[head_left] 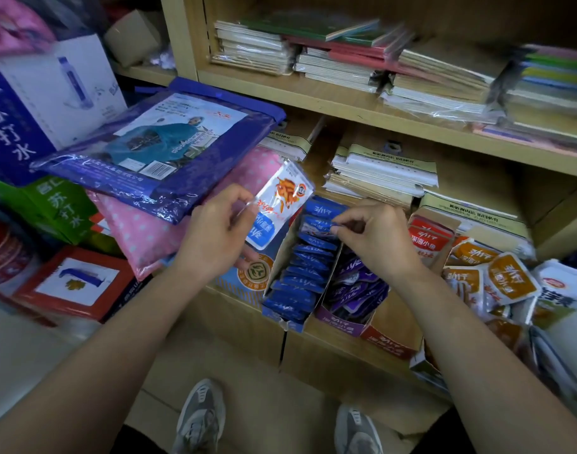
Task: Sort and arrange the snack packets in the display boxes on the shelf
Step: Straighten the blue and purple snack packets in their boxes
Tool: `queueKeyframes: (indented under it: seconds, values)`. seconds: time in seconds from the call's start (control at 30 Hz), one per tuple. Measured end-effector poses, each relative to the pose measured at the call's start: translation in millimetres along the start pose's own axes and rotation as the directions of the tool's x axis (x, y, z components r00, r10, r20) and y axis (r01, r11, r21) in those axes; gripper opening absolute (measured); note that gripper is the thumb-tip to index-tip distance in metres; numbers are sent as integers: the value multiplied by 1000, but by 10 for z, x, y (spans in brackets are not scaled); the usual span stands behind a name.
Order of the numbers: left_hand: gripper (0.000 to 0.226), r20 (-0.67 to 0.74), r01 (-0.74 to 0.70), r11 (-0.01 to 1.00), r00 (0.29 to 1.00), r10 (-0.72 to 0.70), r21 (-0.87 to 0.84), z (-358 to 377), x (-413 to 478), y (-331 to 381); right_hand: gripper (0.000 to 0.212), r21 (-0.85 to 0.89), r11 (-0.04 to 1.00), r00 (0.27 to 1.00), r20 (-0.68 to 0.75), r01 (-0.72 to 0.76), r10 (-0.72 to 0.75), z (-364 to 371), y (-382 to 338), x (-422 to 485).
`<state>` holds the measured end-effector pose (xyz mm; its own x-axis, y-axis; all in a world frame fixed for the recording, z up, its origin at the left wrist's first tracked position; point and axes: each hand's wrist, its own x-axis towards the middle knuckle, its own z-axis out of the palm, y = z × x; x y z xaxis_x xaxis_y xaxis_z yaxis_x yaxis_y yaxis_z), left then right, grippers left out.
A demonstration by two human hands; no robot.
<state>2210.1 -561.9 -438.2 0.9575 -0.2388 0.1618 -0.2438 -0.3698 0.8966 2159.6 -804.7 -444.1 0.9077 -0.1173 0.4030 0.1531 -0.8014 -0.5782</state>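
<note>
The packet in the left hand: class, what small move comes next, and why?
Probably slide the packet in the left hand into the back of the blue box: its blue label matches that row, where the right hand pinches a blue packet, seemingly making room.

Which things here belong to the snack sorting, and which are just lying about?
Job: left hand holding white-and-blue snack packet; right hand pinching blue packet in blue cardboard display box; purple cardboard display box; loose orange packets.
Lying about: stacked paper notebooks; blue plastic raincoat pack; pink dotted pack.
</note>
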Motion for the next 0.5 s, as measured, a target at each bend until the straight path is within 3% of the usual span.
queueKeyframes:
  seconds: [0.1, 0.2, 0.4, 0.5]
  values:
    - [11, 2, 57, 982, 998, -58, -182, 6, -3, 61, 26, 112, 993, 999, 10, -36, 36, -40, -17, -39]
    - [17, 22, 116, 932, 993, -116, -344, 12, 7, 92, 9, 125, 992, 1000, -6, -1, 2, -35, -26, -39]
    - [14, -96, 38, 923, 992, -80, -382, 28, 6, 174, 8, 47, 998, 999, 31, -43, 42, 48, -11, 0]
    - [11, -163, -57, 908, 987, -13, -415, 30, 41, 164, 31, 181, 977, 993, 54, -113, 105, -34, -35, -55]
